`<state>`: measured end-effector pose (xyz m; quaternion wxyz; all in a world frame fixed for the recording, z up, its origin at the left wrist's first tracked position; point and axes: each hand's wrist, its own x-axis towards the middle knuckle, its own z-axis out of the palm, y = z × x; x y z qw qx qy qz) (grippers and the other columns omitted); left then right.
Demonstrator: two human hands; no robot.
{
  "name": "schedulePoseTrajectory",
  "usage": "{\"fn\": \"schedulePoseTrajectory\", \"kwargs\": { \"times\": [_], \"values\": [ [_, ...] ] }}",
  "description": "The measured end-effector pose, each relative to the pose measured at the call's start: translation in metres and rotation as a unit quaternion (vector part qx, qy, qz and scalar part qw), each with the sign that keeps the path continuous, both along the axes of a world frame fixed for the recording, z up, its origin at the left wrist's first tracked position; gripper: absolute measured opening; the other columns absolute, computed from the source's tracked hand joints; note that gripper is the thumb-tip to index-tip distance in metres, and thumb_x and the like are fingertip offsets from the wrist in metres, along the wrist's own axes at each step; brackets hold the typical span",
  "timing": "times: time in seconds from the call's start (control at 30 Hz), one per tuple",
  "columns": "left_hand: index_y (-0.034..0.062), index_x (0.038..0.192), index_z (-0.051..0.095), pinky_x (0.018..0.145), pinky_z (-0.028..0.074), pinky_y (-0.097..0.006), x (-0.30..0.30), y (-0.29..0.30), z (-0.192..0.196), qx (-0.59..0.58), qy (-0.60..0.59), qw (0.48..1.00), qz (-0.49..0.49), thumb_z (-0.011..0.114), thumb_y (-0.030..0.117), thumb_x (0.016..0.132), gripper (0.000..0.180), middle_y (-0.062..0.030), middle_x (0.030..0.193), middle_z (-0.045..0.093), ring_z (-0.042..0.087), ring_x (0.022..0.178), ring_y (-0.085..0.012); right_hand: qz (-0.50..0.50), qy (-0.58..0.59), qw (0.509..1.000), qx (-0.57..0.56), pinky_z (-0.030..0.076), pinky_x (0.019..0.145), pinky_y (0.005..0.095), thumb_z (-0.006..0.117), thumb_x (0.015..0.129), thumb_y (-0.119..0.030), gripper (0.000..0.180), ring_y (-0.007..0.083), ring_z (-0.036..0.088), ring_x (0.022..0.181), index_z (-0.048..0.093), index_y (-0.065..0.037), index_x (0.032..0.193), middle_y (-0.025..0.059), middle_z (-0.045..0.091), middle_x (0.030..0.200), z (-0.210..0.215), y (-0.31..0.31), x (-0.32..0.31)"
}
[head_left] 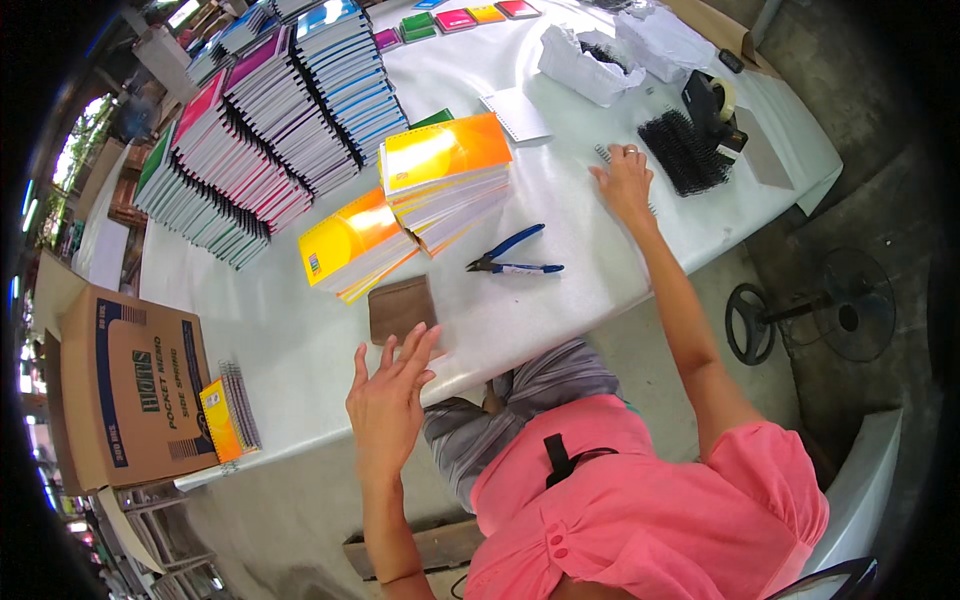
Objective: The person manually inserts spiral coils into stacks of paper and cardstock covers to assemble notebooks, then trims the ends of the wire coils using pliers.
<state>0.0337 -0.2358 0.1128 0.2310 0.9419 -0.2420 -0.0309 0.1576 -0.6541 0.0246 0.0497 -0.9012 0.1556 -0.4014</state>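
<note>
My left hand (388, 400) hovers at the table's near edge with its fingers spread, holding nothing, just in front of a flat brown pad (402, 308). Over on the right, my right hand (627, 186) has its fingers curled over a thin spiral binding coil (603, 153), whose ends stick out on either side of the hand. Right beside it lies a heap of black spiral coils (686, 152). Blue-handled cutting pliers (515, 252) rest between my hands. Behind the pad stand two stacks of yellow-orange notepads (447, 152), (350, 240).
Tall stacks of spiral notebooks (290, 120) fill the back left. A cardboard box (135, 380) stands at the left edge, beside bound yellow notepads (222, 415). White wrapped packages (590, 65) and a tape dispenser (708, 105) sit at the back right. A fan (850, 315) stands off the table.
</note>
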Motion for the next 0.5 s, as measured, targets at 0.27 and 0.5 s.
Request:
{"fn": "schedulePoseTrajectory", "kwargs": {
  "times": [0.27,0.5],
  "values": [
    [0.0252,0.14,0.052,0.114,0.021,-0.058,0.002,0.004,-0.015,0.082,-0.14,0.987,0.018,0.061,0.016,0.091,0.05,0.001,0.137,0.057,0.043,0.134,-0.038,0.465,0.163,0.803,0.335,0.051,0.071,0.0334,0.062,0.078,0.012,0.028,0.0265,0.063,0.083,0.068,-0.002,0.101,0.013,0.063,0.09,0.054,0.117,-0.049],
    [0.018,0.147,0.04,0.109,0.027,-0.062,0.006,0.004,-0.014,0.063,-0.131,0.989,0.014,0.06,0.023,0.093,0.058,-0.0025,0.137,0.057,0.049,0.128,-0.0385,0.587,0.23,0.701,0.333,0.046,0.069,0.037,0.07,0.078,0.006,0.021,0.0276,0.058,0.081,0.068,-0.003,0.097,0.0104,0.06,0.088,0.06,0.194,-0.082]
  ]
}}
